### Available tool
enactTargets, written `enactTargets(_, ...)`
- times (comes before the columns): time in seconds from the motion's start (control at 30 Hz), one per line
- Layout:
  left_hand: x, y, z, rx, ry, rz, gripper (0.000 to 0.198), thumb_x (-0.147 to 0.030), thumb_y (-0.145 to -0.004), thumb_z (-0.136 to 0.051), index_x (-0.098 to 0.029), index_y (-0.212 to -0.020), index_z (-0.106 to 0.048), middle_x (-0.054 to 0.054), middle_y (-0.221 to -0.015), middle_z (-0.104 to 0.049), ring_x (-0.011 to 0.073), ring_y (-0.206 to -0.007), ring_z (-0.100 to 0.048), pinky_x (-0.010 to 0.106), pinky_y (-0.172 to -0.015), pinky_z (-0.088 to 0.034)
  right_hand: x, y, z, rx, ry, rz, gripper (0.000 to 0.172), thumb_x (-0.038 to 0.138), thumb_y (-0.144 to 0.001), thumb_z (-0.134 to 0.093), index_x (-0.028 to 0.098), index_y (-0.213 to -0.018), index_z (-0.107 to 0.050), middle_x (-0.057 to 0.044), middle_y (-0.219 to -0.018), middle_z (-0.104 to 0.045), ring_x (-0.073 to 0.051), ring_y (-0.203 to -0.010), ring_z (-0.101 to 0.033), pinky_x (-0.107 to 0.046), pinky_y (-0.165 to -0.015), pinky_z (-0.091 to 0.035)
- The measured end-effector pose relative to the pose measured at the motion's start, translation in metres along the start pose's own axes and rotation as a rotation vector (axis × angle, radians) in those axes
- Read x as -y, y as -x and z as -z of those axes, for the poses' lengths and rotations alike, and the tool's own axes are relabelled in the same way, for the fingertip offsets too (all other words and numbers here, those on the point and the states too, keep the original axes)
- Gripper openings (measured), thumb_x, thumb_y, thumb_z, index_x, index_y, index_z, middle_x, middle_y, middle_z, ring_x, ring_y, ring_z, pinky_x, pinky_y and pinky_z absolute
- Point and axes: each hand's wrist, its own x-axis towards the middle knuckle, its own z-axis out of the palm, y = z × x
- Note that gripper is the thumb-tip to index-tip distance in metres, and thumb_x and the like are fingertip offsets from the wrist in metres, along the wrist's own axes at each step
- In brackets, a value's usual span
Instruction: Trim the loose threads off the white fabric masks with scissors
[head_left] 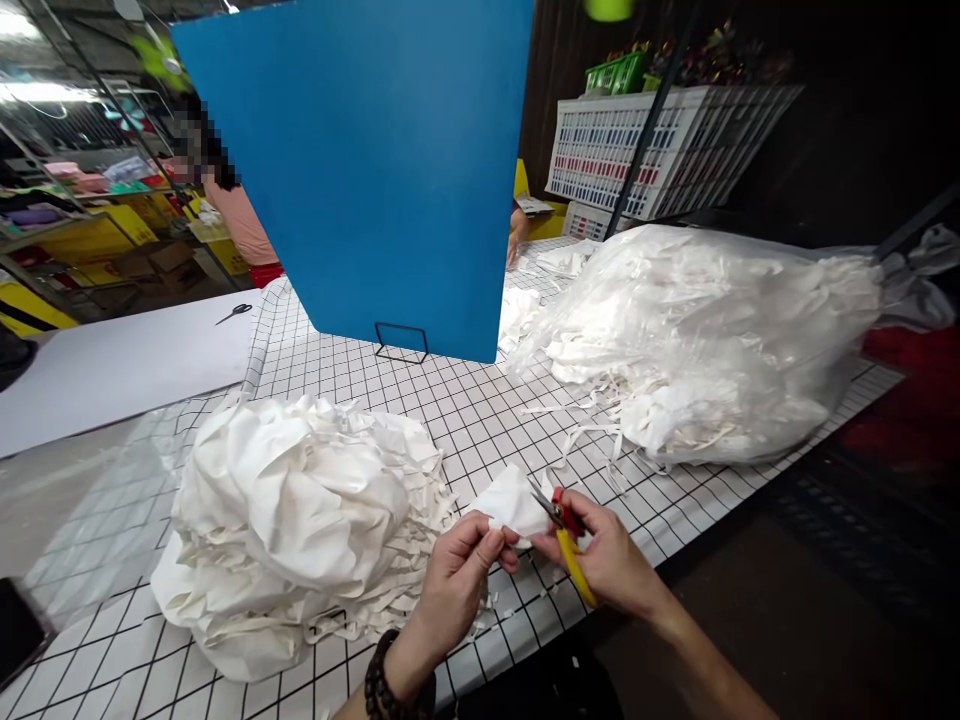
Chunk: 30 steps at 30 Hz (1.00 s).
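My left hand pinches a small white fabric piece just above the front edge of the grid-patterned table. My right hand grips scissors with red and yellow handles, their blades touching the right side of that piece. A beaded bracelet circles my left wrist. A heap of white fabric pieces with straps lies just left of my hands.
A big clear plastic bag stuffed with white fabric lies at the right. A blue divider board stands upright at the back on a wire stand. Behind it another person works. Black scissors lie on a white sheet at the left.
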Motion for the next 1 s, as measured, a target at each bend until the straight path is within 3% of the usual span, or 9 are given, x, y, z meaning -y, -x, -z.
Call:
enactTargets(0.13,-0.002,-0.001,0.004,0.002,-0.243,-0.106,0.028,-0.032,-0.094,-0.053,-0.016,-0.08,-0.071,0.005,-0.075,-0.062,0.0174,-0.078,-0.058,0.027,-0.076,-0.043,0.014,0.012,0.018,0.112,0.261,0.024,0.037,0.04,-0.064,-0.081,0.023,-0.083,-0.054,0.001,-0.077,-0.06,-0.016,-0.067,-0.052,-0.026,-0.058,-0.041)
enactTargets(0.3,0.0,0.0,0.007,0.081,-0.314,-0.152,0.031,-0.031,-0.097,-0.048,-0.016,-0.077,-0.067,0.005,-0.077,-0.059,0.0166,-0.076,-0.057,0.026,-0.072,-0.043,0.033,0.015,0.015,0.119,0.42,0.008,0.043,0.051,-0.064,-0.08,0.023,-0.083,-0.053,0.0,-0.084,-0.06,-0.017,-0.071,-0.055,-0.028,-0.061,-0.041)
enactTargets(0.7,0.001,0.002,0.008,0.094,-0.351,-0.191,0.028,-0.027,-0.097,-0.049,-0.016,-0.076,-0.063,0.002,-0.075,-0.058,0.0132,-0.071,-0.056,0.023,-0.067,-0.041,0.041,0.012,0.009,0.157,0.458,0.02,0.042,0.049,-0.066,-0.079,0.022,-0.084,-0.052,0.0,-0.085,-0.059,-0.016,-0.073,-0.054,-0.027,-0.063,-0.039)
enactTargets(1.0,0.001,0.004,0.011,0.123,-0.333,-0.167,0.026,-0.028,-0.097,-0.049,-0.016,-0.079,-0.065,0.002,-0.077,-0.057,0.0134,-0.073,-0.057,0.023,-0.068,-0.044,0.042,0.01,0.008,0.208,0.45,-0.052,0.041,0.054,-0.066,-0.078,0.022,-0.081,-0.056,0.002,-0.078,-0.061,-0.015,-0.067,-0.053,-0.026,-0.058,-0.036)
